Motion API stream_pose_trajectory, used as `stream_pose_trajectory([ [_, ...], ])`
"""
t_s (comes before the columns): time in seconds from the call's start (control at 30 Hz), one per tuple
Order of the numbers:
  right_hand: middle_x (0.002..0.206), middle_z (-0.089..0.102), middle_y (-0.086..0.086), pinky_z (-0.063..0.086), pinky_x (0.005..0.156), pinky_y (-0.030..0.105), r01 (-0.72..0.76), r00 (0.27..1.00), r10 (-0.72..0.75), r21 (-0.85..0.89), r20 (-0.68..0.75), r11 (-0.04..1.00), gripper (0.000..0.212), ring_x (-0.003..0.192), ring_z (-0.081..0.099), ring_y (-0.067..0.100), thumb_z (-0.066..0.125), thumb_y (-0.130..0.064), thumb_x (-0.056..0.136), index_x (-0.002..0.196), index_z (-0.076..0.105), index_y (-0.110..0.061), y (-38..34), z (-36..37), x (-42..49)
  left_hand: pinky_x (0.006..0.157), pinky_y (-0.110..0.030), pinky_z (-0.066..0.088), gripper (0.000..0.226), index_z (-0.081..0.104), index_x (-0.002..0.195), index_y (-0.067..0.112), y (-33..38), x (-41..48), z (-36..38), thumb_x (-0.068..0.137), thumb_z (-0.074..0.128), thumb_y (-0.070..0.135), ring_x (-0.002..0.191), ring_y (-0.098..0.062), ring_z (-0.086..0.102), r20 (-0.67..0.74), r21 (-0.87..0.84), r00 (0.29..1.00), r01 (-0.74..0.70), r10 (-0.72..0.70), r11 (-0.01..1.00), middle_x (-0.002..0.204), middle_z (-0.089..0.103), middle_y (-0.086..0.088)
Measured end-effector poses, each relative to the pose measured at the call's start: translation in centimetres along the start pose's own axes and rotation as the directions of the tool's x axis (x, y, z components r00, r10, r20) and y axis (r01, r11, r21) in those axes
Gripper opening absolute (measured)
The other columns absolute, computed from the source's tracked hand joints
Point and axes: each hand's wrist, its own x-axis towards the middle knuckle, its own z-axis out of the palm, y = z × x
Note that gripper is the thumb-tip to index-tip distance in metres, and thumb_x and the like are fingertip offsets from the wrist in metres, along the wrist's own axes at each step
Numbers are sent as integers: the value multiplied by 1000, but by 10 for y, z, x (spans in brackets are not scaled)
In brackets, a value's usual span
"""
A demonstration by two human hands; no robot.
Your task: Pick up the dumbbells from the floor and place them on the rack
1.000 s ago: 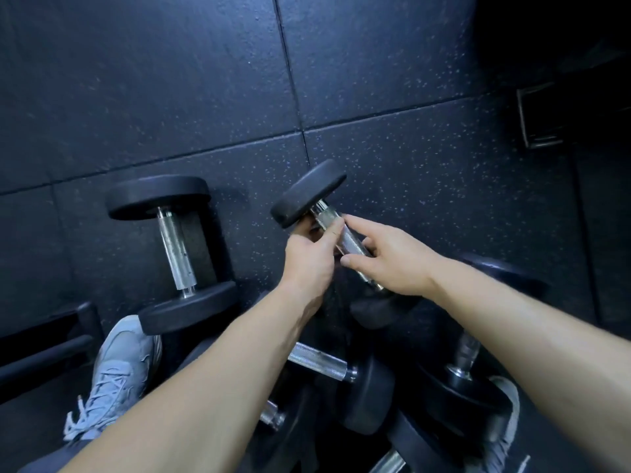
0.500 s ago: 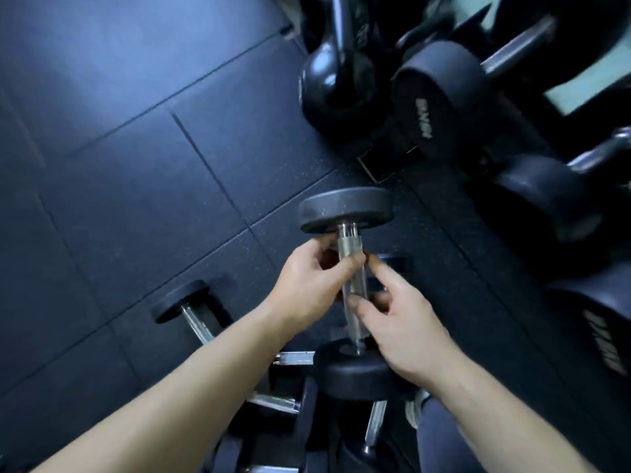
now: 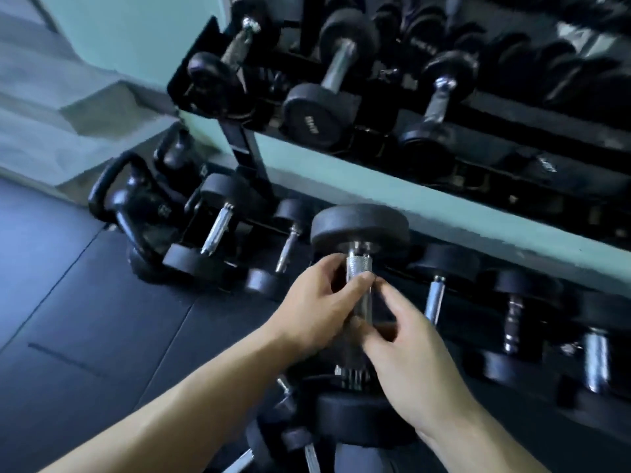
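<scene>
The single head-worn camera looks forward and steeply down, close over both forearms, facing the rack [image 3: 444,213] across the floor [image 3: 68,302].

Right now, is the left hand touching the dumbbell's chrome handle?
Touching. The head view shows the left hand wrapped around the dumbbell's chrome handle.
</scene>
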Motion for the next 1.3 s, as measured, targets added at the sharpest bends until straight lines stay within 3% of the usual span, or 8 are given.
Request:
stream_pose_trajectory([
  [0.23, 95, 72, -33, 42, 67, -4, 17, 963, 0, 62, -268, 998, 51, 81, 65, -21, 68, -25, 97, 141, 54, -45, -27, -159, 36, 83, -38, 56, 39, 71, 106, 17, 114, 102, 131, 86, 64, 50, 81, -10, 66, 177, 83, 983, -60, 45, 995, 87, 72, 8],
  [0.43, 78, 73, -18, 50, 57, 7, -2, 920, 27, 64, -391, 998, 50, 90, 66, 17, 69, -21, 96, 137, 56, -49, -24, -256, 87, 66, -15, 50, 11, 70, 99, 15, 164, 185, 213, 101, 65, 25, 66, 3, 63, 275, 139, 960, -86, 45, 986, 78, 69, 11],
  [0.57, 79, 73, -18, 48, 53, 6, -48, 907, 70, 64, -415, 997, 48, 77, 72, 12, 67, -23, 98, 139, 55, -45, -14, -301, 129, 83, -32, 58, 20, 70, 107, 9, 177, 236, 250, 99, 65, 27, 82, -13, 69, 284, 162, 959, -56, 8, 985, 91, 74, -2],
  [0.7, 84, 79, -2, 58, 59, 24, -76, 913, 111, 104, -393, 992, 52, 69, 75, 24, 67, -28, 98, 144, 50, -46, 0, -330, 176, 70, -23, 53, 21, 70, 108, 7, 178, 286, 273, 100, 65, 26, 75, -11, 64, 260, 174, 966, -27, -19, 984, 86, 70, 0],
  [0.87, 71, 74, 1, 42, 44, 13, -69, 914, 103, 100, -393, 993, 55, 42, 55, 3, 67, -26, 97, 146, 50, -41, 15, -349, 232, 76, -29, 54, 13, 70, 97, 14, 176, 337, 285, 99, 65, 26, 75, -11, 65, 217, 201, 976, -13, -31, 980, 84, 71, -1],
  [0.97, 66, 72, 13, 43, 44, 20, -63, 920, 100, 108, -378, 992, 56, 43, 51, 9, 66, -28, 97, 146, 46, -47, 19, -355, 253, 91, -42, 58, 17, 72, 100, 11, 173, 360, 287, 97, 67, 27, 86, -19, 70, 219, 187, 976, -41, -1, 982, 92, 76, -10],
  [1.17, 57, 66, -8, 41, 48, 13, -50, 913, 72, 66, -402, 997, 54, 42, 52, 3, 68, -25, 95, 143, 51, -46, 24, -362, 277, 98, -55, 58, 18, 70, 89, 23, 167, 384, 289, 82, 66, 39, 102, -37, 75, 220, 130, 975, -1, -28, 992, 87, 75, -4],
  [1.3, 60, 66, 1, 39, 42, 15, -62, 924, 80, 61, -373, 996, 58, 39, 45, 3, 66, -24, 97, 143, 46, -52, 23, -363, 276, 97, -53, 59, 22, 71, 97, 15, 161, 388, 288, 89, 67, 34, 94, -28, 75, 237, 107, 971, -3, -22, 994, 90, 75, -8],
])
